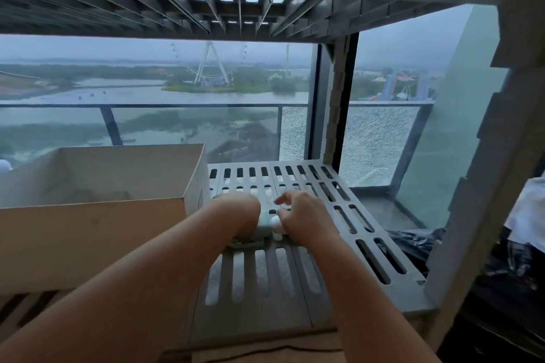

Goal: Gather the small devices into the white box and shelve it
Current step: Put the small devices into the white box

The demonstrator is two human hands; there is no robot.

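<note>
An open white box [97, 215] stands on the left half of a slotted grey shelf [339, 215]. Just right of the box, my left hand [239, 212] curls down over a pale green small device [262, 227] that lies on the shelf; its fingers are mostly hidden under the wrist. My right hand [300, 212] is beside it, fingers curled round a small white rounded device [277, 222]. A green strap or loop [247, 243] shows under my left wrist. What the box contains cannot be made out.
Another slotted shelf [236, 9] hangs close overhead. A grey upright post [339, 97] stands at the back right corner, and a stepped white frame [486, 156] closes the right side. Behind is a window. Dark plastic bags [413, 244] lie lower right.
</note>
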